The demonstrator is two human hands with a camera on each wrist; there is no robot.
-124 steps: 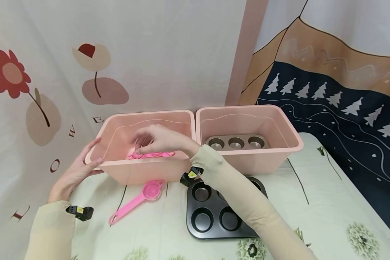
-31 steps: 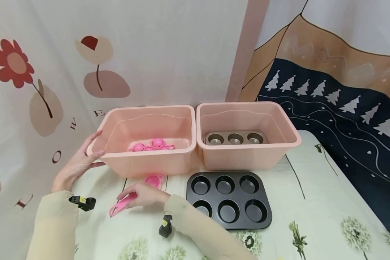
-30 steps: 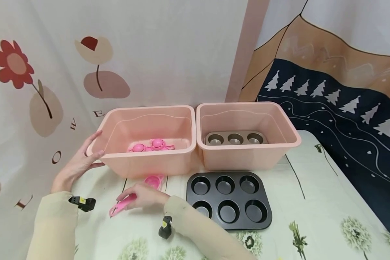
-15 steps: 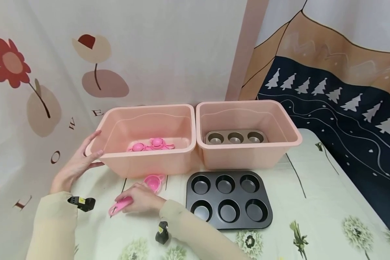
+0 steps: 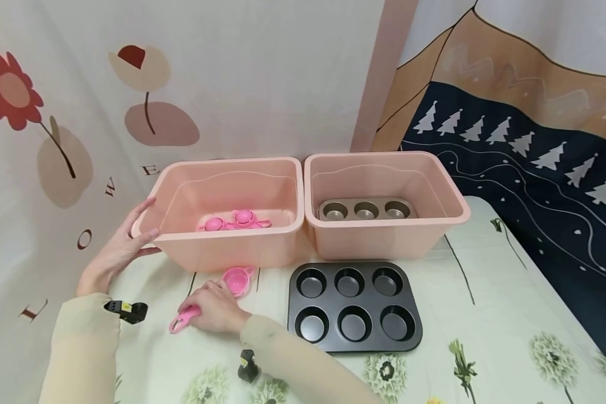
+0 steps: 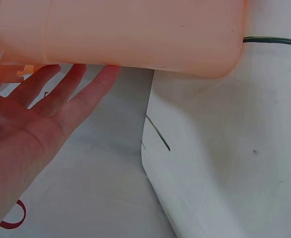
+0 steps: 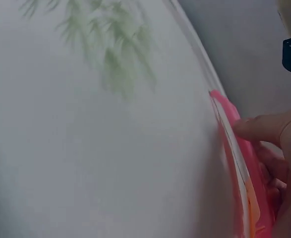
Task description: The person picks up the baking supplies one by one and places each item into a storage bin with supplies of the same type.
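Note:
A pink egg separator with a round cup and long handle lies on the cloth in front of the left pink bin. My right hand grips its handle, covering the middle; the handle's end shows past my fingers. In the right wrist view, fingertips press the pink handle close to the cloth. My left hand rests against that bin's left end, thumb and fingers spread at the rim. The left wrist view shows its straight fingers touching the bin from below. More pink egg separators lie inside the bin.
A second pink bin stands to the right, holding a greyish-brown muffin pan. In front of it lies a black muffin pan with several cups, close to my right forearm. A printed curtain hangs behind.
My right hand has come out of the left bin, down to the egg separator on the cloth, and now holds its handle. The left hand stays at the bin's end.

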